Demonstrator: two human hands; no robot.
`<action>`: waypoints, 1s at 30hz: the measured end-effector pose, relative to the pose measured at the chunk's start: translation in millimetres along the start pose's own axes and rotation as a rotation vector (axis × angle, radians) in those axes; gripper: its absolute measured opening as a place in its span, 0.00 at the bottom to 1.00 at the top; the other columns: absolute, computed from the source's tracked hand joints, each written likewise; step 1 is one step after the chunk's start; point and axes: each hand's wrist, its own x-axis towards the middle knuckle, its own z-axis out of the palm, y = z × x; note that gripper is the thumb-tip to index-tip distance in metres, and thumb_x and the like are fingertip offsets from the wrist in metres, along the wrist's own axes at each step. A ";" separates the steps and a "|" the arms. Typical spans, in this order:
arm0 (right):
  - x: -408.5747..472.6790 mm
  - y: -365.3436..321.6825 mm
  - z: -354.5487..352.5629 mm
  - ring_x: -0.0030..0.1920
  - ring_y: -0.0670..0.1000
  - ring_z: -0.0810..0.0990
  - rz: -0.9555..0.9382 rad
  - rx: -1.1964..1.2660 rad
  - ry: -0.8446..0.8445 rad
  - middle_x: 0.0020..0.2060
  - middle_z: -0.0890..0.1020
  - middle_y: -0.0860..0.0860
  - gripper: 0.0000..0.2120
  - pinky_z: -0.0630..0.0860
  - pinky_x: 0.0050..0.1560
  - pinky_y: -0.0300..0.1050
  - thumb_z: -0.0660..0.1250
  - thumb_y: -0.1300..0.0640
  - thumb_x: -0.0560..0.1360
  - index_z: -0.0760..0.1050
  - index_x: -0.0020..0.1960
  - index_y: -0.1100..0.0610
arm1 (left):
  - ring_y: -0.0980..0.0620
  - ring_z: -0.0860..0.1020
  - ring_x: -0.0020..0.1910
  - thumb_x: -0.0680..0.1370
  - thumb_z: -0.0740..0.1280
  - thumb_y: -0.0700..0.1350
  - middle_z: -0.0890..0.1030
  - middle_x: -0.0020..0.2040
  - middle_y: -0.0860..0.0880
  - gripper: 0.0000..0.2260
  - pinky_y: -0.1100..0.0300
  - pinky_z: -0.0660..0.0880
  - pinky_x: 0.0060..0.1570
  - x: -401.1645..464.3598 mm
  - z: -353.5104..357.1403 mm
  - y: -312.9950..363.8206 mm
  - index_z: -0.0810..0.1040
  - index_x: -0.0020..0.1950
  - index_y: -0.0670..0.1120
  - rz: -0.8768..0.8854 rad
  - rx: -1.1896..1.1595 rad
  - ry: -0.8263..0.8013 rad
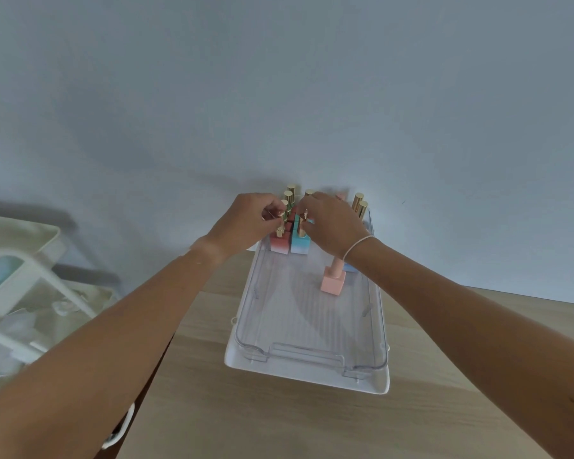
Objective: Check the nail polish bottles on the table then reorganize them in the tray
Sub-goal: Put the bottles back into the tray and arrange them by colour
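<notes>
At the far end of the tray: both hands work side by side among the upright nail polish bottles.
Left hand [246,218]: arm extended forward from lower left, wrist straight, back of hand up; fingers curled inward, pinched around the gold cap of the red bottle [278,241].
Right hand [333,223]: arm extended from lower right, wrist bent slightly inward; fingertips closed on the gold cap of the teal bottle [300,243]. A thin white band [357,246] circles the wrist.
Hand spacing: fingertips near each other, not clearly touching.
Red and teal bottles: upright, side by side, touching or nearly so, standing in the tray's far left part.
Clear tray [312,356]: transparent, rectangular, set on a white base tray [307,379]; its near half holds nothing.
Pink bottle [332,283]: upright in the tray's right part, below the right wrist, apart from the red and teal pair.
Gold-capped bottles [358,202]: grouped at the far edge behind the hands; partly hidden, count uncertain.
Worktop [279,422]: light wood, carries both trays.
White cart [20,260]: left of the worktop, blurred.
</notes>
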 end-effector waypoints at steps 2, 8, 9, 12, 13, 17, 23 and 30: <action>0.3 0.2 0.4 0.51 0.56 0.78 -0.005 -0.007 -0.003 0.52 0.79 0.56 0.11 0.75 0.53 0.52 0.61 0.60 0.75 0.74 0.56 0.58 | 0.60 0.75 0.38 0.72 0.68 0.35 0.79 0.42 0.49 0.09 0.79 0.71 0.38 2.1 1.6 0.6 0.80 0.51 0.41 0.001 0.000 0.010; 0.4 0.3 -0.7 0.50 0.56 0.77 -0.011 -0.003 0.000 0.52 0.79 0.56 0.11 0.74 0.53 0.51 0.61 0.60 0.74 0.73 0.56 0.57 | 0.61 0.76 0.38 0.72 0.68 0.35 0.79 0.44 0.48 0.09 0.80 0.70 0.38 5.1 6.1 0.7 0.79 0.51 0.40 -0.002 -0.011 0.028; 0.2 0.0 -0.7 0.50 0.56 0.78 -0.011 0.000 0.003 0.52 0.79 0.56 0.11 0.75 0.53 0.51 0.61 0.60 0.74 0.73 0.56 0.57 | 0.60 0.76 0.38 0.72 0.68 0.35 0.80 0.44 0.47 0.08 0.80 0.70 0.38 5.4 6.3 0.2 0.79 0.51 0.41 -0.002 -0.012 0.034; -0.4 -0.3 -0.5 0.50 0.56 0.78 -0.011 0.002 0.011 0.52 0.79 0.56 0.11 0.75 0.52 0.51 0.61 0.60 0.74 0.73 0.56 0.57 | 0.55 0.77 0.39 0.72 0.69 0.35 0.81 0.44 0.46 0.08 0.78 0.71 0.39 5.4 7.9 -0.6 0.79 0.50 0.41 0.005 -0.011 0.050; -0.3 -0.2 -0.5 0.50 0.56 0.78 -0.010 0.003 0.012 0.52 0.79 0.56 0.11 0.75 0.53 0.51 0.61 0.60 0.74 0.74 0.56 0.57 | 0.54 0.77 0.40 0.72 0.69 0.35 0.81 0.44 0.45 0.08 0.78 0.71 0.39 5.3 8.5 -0.8 0.79 0.50 0.41 0.007 -0.006 0.056; 0.4 0.0 -0.1 0.50 0.56 0.78 -0.005 0.004 0.015 0.51 0.79 0.56 0.11 0.75 0.53 0.52 0.61 0.60 0.74 0.74 0.56 0.58 | 0.52 0.78 0.41 0.71 0.69 0.35 0.82 0.46 0.44 0.09 0.77 0.71 0.39 5.3 11.3 -0.4 0.79 0.51 0.41 0.011 -0.008 0.074; 1.5 0.1 1.1 0.50 0.57 0.78 -0.005 -0.002 0.015 0.51 0.79 0.56 0.11 0.75 0.52 0.52 0.61 0.60 0.74 0.74 0.56 0.58 | 0.51 0.78 0.42 0.71 0.69 0.34 0.82 0.47 0.42 0.09 0.77 0.71 0.41 5.2 11.7 0.2 0.79 0.51 0.40 0.014 -0.042 0.092; -2.0 -0.1 -2.0 0.51 0.57 0.78 0.009 0.028 -0.004 0.52 0.79 0.56 0.13 0.75 0.53 0.52 0.61 0.59 0.74 0.73 0.58 0.56 | 0.51 0.79 0.43 0.72 0.70 0.36 0.81 0.49 0.45 0.13 0.73 0.73 0.39 3.0 9.4 0.3 0.78 0.55 0.43 -0.005 -0.031 0.078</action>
